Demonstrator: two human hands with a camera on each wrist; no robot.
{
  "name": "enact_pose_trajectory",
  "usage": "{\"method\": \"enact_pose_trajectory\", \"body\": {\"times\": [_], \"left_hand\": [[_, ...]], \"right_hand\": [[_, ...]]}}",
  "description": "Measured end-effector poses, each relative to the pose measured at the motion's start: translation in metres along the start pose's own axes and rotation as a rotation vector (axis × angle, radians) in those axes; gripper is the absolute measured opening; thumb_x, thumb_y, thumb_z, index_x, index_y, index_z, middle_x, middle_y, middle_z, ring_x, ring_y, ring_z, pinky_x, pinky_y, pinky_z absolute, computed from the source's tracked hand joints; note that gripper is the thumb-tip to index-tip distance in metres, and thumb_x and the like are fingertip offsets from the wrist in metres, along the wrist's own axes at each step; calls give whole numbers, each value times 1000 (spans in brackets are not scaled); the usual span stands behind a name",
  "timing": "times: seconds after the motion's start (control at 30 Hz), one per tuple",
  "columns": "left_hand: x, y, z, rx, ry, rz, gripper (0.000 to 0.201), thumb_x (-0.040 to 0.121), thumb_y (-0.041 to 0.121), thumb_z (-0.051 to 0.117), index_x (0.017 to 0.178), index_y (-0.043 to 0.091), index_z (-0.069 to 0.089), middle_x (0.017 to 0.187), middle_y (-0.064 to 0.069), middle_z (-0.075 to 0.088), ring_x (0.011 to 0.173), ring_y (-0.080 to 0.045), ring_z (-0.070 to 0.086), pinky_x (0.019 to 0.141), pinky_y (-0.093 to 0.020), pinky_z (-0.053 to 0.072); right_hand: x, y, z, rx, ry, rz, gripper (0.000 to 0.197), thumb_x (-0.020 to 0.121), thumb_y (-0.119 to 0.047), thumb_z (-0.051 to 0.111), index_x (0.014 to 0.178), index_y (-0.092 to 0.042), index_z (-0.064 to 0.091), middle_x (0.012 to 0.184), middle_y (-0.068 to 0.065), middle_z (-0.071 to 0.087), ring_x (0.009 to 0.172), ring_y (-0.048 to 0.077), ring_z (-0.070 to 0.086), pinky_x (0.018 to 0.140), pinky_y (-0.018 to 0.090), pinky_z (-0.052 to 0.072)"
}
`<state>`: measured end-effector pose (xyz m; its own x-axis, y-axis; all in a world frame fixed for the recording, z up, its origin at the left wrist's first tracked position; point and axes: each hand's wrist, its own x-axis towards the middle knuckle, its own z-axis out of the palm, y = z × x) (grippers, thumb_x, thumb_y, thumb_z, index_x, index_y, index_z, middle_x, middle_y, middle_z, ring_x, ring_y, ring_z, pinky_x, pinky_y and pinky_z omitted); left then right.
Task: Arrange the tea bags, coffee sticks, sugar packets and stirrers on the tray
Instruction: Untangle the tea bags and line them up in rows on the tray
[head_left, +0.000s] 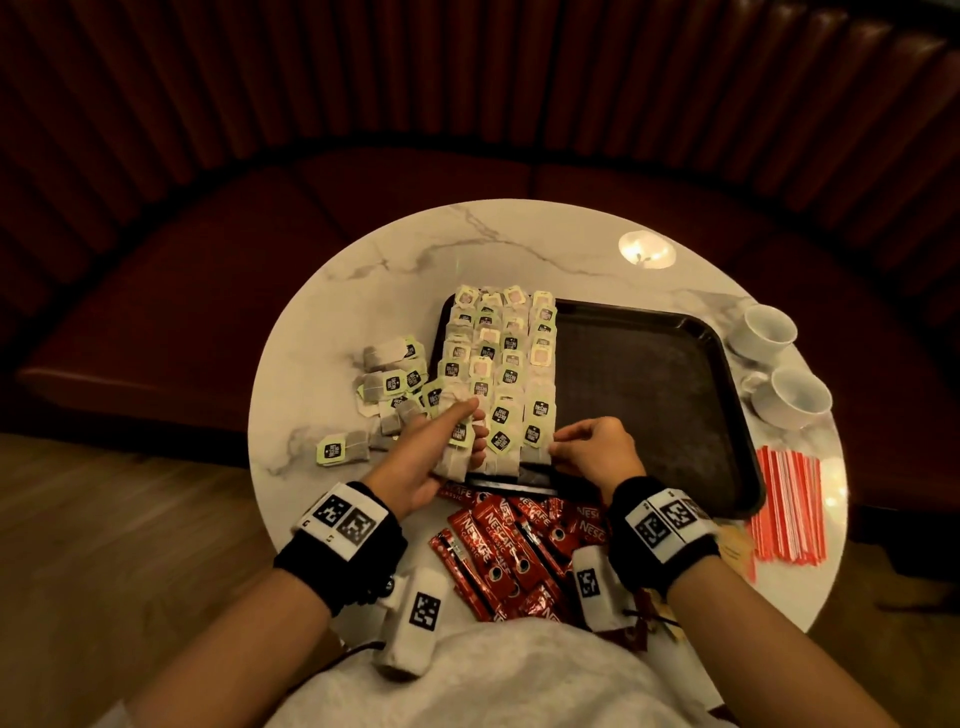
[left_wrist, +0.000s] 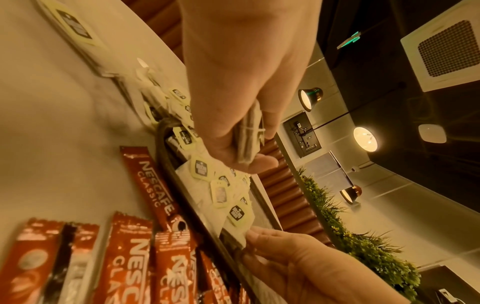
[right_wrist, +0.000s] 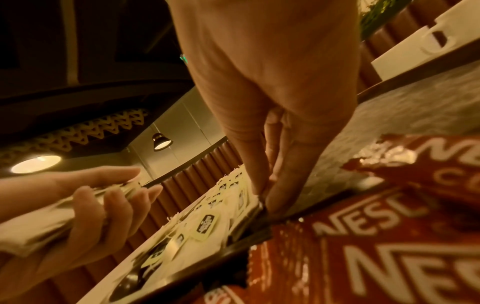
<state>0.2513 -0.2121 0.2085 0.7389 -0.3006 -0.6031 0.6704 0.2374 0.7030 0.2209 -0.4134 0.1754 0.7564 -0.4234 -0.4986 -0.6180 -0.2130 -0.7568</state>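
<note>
A dark tray lies on the round marble table. Rows of tea bags with pale green tags cover its left part. My left hand holds a small stack of tea bags over the tray's near left corner. My right hand pinches the edge of a tea bag at the near end of the rightmost row. Loose tea bags lie left of the tray. Red Nescafe coffee sticks are heaped in front of it. Red-and-white stirrers lie at the right.
Two white cups stand beyond the tray's right rim near the table edge. The right half of the tray is bare. A dark red curved bench wraps the far side. A lamp's reflection shines on the tabletop.
</note>
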Motion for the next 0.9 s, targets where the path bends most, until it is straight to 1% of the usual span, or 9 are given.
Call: {"method": "enact_pose_trajectory", "body": {"times": [0.13,0.27,0.33,0.43,0.57,0.67,0.73,0.77,0.9], "left_hand": [[1,2,-2,2,7,30,24,95,26,61,104,4,65,77,-8,66,61,-12,62,53,-21,54],[0,3,-4,12,9,53,24,95,26,61,104,4,65,77,-8,66,62,-12,63,54,-21,55],[0,3,-5,13,-4,45,27,94,28,62,105,4,66,78,-8,67,63,-13,64,55,-22,55],[0,3,-3,3,-29,32,27,94,30,62,104,5,66,79,-8,67,63,-13,64,56,-23,55],[-2,4,-1,12,-37,46,28,95,30,61,104,5,67,82,-9,67,64,-13,65,56,-24,56],[-2,6,1,25,-53,75,32,95,35,59,103,5,67,83,-10,70,67,-15,67,57,-26,56],[-2,6,3,13,-62,105,34,96,37,56,102,5,67,80,-9,70,70,-17,68,60,-28,58],[-3,6,5,5,-63,124,35,97,37,55,101,5,66,79,-9,70,73,-18,69,64,-29,59],[-4,9,14,21,-45,200,33,98,42,50,97,14,69,95,-9,74,93,-22,72,87,-39,56]], "right_hand": [[1,-5,-2,-121,11,-35,10,83,-8,76,90,-8,69,87,11,73,77,21,71,79,36,61],[-1,-5,0,-284,14,-190,24,80,-8,77,95,-20,62,96,2,68,90,21,67,82,41,59],[-3,-5,2,-386,-27,-232,28,82,-7,76,102,-23,65,103,0,65,95,18,62,87,35,56],[-5,-7,5,-474,-57,-246,34,82,-7,77,112,-20,68,107,3,62,95,15,57,82,23,46],[-6,-10,4,-487,-67,-249,37,81,-9,78,114,-20,66,106,3,61,100,17,59,80,22,45],[-12,-18,0,-433,-35,-284,31,84,-19,76,113,-21,66,100,0,63,88,13,60,73,21,47],[-23,-30,-2,-319,-39,-346,17,89,-25,71,105,-22,67,93,-2,64,80,9,59,63,16,46],[-30,-36,-3,-225,-65,-378,12,91,-28,69,101,-22,68,92,-1,66,79,8,61,63,16,47],[-58,-56,3,70,-254,-378,14,91,-31,69,99,-19,68,88,3,72,81,16,69,73,33,60]]}}
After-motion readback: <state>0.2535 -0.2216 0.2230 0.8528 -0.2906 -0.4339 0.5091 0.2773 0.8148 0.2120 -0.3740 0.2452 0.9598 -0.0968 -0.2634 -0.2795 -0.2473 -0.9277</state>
